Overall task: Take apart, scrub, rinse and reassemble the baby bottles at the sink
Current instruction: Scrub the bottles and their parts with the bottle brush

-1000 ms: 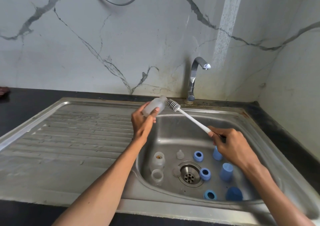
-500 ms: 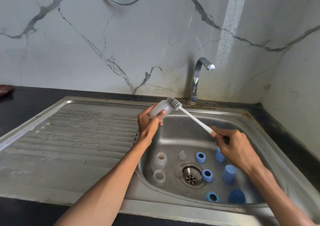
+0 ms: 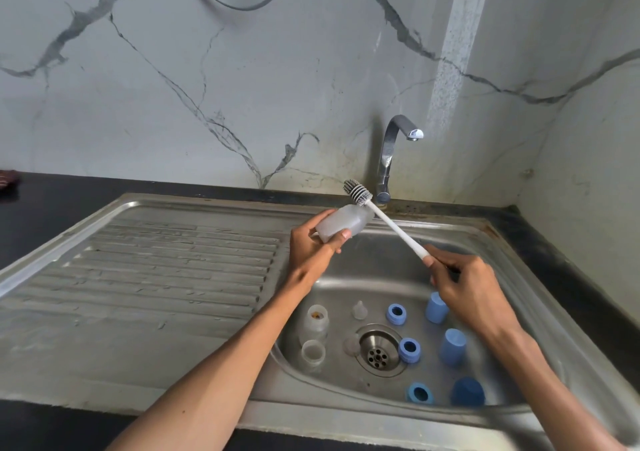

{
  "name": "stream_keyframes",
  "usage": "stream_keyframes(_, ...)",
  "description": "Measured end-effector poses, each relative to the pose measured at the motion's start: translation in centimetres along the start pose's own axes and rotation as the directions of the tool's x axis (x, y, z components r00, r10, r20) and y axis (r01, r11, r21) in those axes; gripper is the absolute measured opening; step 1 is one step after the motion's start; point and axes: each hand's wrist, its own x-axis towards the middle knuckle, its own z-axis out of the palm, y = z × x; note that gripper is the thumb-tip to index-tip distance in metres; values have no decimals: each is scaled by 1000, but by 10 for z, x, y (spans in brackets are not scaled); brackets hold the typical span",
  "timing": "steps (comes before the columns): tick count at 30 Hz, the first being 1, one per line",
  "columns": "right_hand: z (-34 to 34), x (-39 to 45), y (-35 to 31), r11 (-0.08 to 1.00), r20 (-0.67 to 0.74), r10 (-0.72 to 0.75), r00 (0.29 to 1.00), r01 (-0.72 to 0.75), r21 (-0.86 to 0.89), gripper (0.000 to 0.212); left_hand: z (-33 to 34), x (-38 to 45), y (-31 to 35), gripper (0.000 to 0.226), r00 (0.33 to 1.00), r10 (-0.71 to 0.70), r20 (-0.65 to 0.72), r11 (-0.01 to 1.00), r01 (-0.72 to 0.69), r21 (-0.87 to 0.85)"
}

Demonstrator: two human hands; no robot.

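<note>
White marble-look wall panels [image 3: 242, 87] veined in grey meet at a corner on the right, above a black desk [image 3: 41, 208] holding a steel sink [image 3: 156, 277] with ribbed drainboard; a chrome tap [image 3: 389, 159] rises at the back wall; a dark cable [image 3: 239, 3] loops overhead

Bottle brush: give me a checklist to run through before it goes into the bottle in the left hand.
1. Left hand grips the clear bottle: ok.
2. Right hand grips the bottle brush at its handle end: ok.
3. Brush head lined up with the bottle mouth: not ok, it sits above and past the mouth.
4. Bottle mouth free of collar and teat: cannot tell.
5. Faucet running for a rinse: not ok, no stream is visible.
</note>
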Motion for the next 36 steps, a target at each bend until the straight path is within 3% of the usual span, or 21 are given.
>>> stream_keyframes(6,-4,-3,-6,1000,-17,-15,1000,15,10,31,-8,5,1,32,994,-99,34,987,103,-120)
stream_keyframes(11,-5,-4,-5,1000,-1,-10,1000,10,12,33,-15,14,2,25,985,-172,-29,942,156,-296)
stream_keyframes(17,0,-4,-7,998,-22,10,1000,-9,58,34,0,5,4,29,962,-221,157,879,267,-396)
stream_keyframes(22,-1,-6,-8,1000,24,-12,1000,11,23,34,-13,12,2,20,980,-193,44,904,196,-380)
stream_keyframes(25,-1,-6,-9,1000,25,-21,999,21,11,34,-16,16,3,28,979,-204,9,898,190,-396)
stream_keyframes(33,-1,-4,-5,999,2,10,1000,-10,42,31,-4,10,8,34,977,-202,61,892,210,-400)
stream_keyframes(36,-2,-5,-3,1000,33,11,999,-12,26,32,-11,14,9,32,982,-189,-22,903,165,-396)
